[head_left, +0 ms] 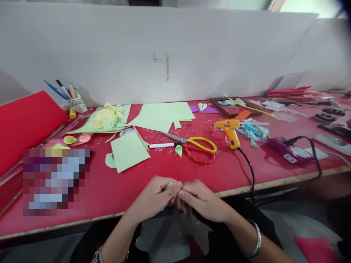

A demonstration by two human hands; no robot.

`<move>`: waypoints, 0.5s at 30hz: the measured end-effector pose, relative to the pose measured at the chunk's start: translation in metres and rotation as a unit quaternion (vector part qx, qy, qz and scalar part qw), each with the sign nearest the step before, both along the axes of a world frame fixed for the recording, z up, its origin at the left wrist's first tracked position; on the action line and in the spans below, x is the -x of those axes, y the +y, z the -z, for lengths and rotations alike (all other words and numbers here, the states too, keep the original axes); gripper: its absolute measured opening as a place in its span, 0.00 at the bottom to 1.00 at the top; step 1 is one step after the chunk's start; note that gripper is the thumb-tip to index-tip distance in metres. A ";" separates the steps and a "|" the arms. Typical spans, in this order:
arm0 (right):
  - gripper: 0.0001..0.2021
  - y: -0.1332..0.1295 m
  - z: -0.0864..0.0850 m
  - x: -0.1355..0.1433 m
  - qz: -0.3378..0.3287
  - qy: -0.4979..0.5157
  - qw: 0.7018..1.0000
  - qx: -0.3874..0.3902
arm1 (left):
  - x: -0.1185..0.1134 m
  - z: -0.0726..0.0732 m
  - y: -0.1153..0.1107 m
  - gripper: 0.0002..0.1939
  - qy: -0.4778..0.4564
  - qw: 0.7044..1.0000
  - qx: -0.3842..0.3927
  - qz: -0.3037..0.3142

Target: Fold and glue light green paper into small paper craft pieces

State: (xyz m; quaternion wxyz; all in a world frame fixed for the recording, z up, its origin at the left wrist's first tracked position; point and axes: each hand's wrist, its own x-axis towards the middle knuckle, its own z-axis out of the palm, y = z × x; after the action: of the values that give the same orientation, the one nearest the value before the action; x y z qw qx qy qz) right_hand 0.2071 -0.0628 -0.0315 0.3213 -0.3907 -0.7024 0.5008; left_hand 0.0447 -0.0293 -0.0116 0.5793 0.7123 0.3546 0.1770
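Both hands in at lower centre of frame, at the front edge of the red table [104, 197]. My left hand [153, 197] is clamped on a small green paper piece [169, 185] between thumb and curled fingers; only a sliver shows. My right hand [204, 201] has its fingers drawn together, thumb tip up against the left one's. Can't tell if it is clamped on the paper too; the contact is covered.

Progress, as I read it: cutting looks done for this piece, handwork in hand. Can't confirm its shape or whether a fold is finished. Scissors [182, 140] are down at centre, parted slightly, beside a white marker [163, 145] and a loose green scrap [178, 150]. Large light-green sheet [161, 114], upper centre, has notches cut out of its lower edge. Square green sheet [130, 151], left of centre, looks uncut, so stock remains. A pale heart-shaped paper piece [202, 106] lies on purple paper [194, 109] at upper centre-right; I'd count that as finished. Yellow glue gun [231, 131], right of centre, is out of hand; no gluing under way.
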 end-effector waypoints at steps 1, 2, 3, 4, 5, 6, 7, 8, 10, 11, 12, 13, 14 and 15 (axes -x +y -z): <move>0.18 0.000 0.000 0.000 0.006 0.001 1.000 0.006 | -0.001 0.000 0.000 0.23 -0.007 1.000 -0.003 -0.003; 0.18 0.000 0.000 0.000 0.011 0.000 1.000 0.011 | -0.001 0.000 -0.001 0.23 -0.014 1.000 -0.005 -0.008; 0.18 0.000 -0.001 0.001 0.015 -0.001 1.000 0.013 | -0.002 -0.001 -0.001 0.23 -0.018 1.000 -0.006 -0.015; 0.19 0.000 -0.001 0.001 0.016 -0.001 1.000 0.013 | -0.003 -0.001 -0.001 0.23 -0.018 1.000 -0.006 -0.023; 0.19 0.000 -0.002 0.001 0.015 0.000 1.000 0.012 | -0.004 -0.002 -0.001 0.23 -0.015 0.999 -0.007 -0.030; 0.19 0.000 -0.002 0.001 0.013 0.001 1.000 0.011 | -0.004 -0.003 -0.002 0.23 -0.010 0.999 -0.009 -0.036; 0.19 0.000 -0.002 0.001 0.011 0.003 1.000 0.010 | -0.004 -0.004 -0.002 0.23 -0.005 0.999 -0.013 -0.038; 0.20 0.000 -0.001 0.001 0.010 0.004 1.000 0.010 | -0.004 -0.004 -0.002 0.24 -0.001 0.999 -0.017 -0.037; 0.20 0.000 -0.001 0.000 0.010 0.004 1.000 0.010 | -0.003 -0.005 -0.003 0.24 0.003 0.999 -0.028 -0.035; 0.20 0.000 0.000 0.000 0.010 0.004 1.000 0.010 | -0.002 -0.005 -0.003 0.24 0.005 0.999 -0.034 -0.037; 0.20 0.000 0.000 0.000 0.011 0.003 1.000 0.009 | -0.002 -0.004 -0.003 0.24 0.008 0.998 -0.040 -0.040; 0.20 0.000 0.000 0.000 0.013 0.002 1.000 0.008 | -0.002 -0.003 -0.003 0.24 0.013 0.998 -0.048 -0.043; 0.20 0.000 0.000 0.001 0.016 0.001 1.000 0.007 | -0.002 -0.002 -0.003 0.24 0.019 0.997 -0.056 -0.046; 0.19 0.000 -0.001 0.001 0.020 0.000 1.000 0.007 | -0.002 -0.002 -0.003 0.24 0.025 0.997 -0.062 -0.048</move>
State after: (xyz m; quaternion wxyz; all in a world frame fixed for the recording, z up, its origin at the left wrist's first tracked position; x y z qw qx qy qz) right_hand 0.2063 -0.0627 -0.0309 0.3282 -0.4071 -0.6912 0.4988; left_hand 0.0463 -0.0325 -0.0100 0.5157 0.7335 0.3905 0.2085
